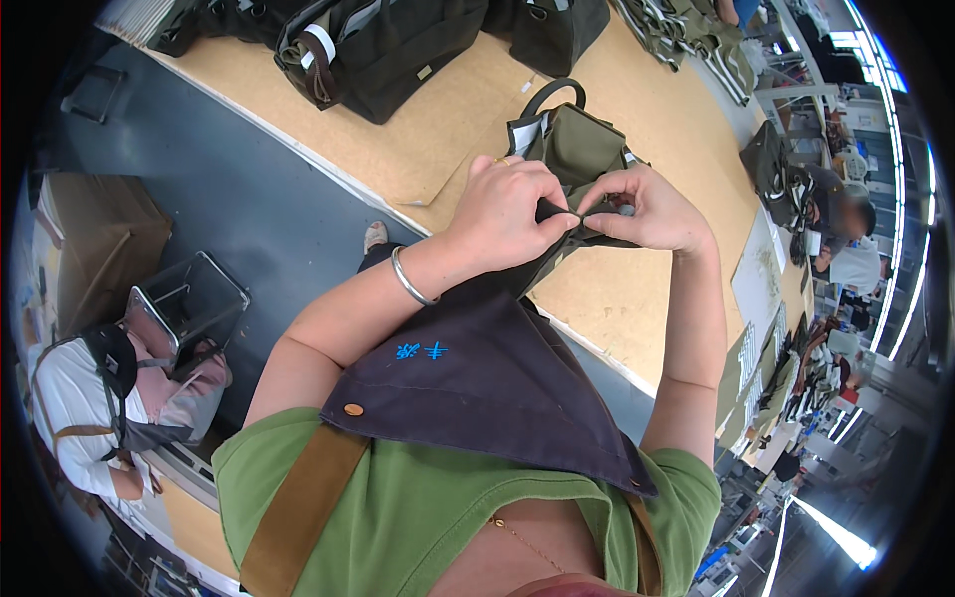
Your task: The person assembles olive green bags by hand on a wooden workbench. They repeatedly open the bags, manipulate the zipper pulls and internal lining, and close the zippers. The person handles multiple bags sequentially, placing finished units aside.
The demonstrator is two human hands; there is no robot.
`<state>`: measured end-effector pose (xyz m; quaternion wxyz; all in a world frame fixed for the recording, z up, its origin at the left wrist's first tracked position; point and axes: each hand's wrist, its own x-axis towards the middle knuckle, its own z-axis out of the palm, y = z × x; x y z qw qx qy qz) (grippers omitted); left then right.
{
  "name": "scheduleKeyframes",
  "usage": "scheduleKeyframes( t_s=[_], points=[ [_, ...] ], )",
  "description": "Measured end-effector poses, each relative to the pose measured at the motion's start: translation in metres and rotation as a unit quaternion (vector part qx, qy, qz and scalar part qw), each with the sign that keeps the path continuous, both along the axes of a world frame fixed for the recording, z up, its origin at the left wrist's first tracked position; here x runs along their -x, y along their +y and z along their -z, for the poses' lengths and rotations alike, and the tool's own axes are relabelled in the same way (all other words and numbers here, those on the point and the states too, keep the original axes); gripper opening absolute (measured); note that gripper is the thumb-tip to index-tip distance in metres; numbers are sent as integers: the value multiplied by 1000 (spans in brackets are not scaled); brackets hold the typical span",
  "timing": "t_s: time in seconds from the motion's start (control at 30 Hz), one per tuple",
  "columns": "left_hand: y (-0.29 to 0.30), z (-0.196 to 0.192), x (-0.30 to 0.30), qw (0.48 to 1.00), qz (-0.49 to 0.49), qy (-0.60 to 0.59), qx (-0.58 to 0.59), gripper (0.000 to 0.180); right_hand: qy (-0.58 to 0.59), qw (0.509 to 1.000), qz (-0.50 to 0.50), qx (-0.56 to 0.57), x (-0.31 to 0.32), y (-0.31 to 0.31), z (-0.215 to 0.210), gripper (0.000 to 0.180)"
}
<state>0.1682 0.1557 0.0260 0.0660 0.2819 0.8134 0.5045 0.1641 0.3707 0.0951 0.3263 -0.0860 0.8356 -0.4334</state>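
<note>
An olive-green fabric bag with a dark looped handle rests at the near edge of the table, in front of my body. My left hand pinches the bag's dark edge between thumb and forefinger. Close beside it, my right hand is closed in a pinch on the same edge, and the two thumbs almost meet. The fingers cover the exact spot they grip. Part of the bag's dark side hangs below my hands, next to my dark apron.
The tan tabletop runs diagonally ahead. Dark bags lie at its far left, and olive pieces with pale edges at the far right. A metal-framed stool, a brown-wrapped box and a seated person are to the left.
</note>
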Motion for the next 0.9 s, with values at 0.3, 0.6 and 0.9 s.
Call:
scheduleKeyframes(
  t_s=[0.3,0.6,0.9],
  points=[
    [-9,-8,13,998,61,-12,31,22,13,1000,0,-16,-2,-1,0,15],
    [-11,-5,11,996,77,-33,-30,24,-2,999,-9,-49,1,-4,-4,15],
    [1,10,2,995,-18,87,-53,21,-12,999,16,26,4,-8,3,23]
  ],
)
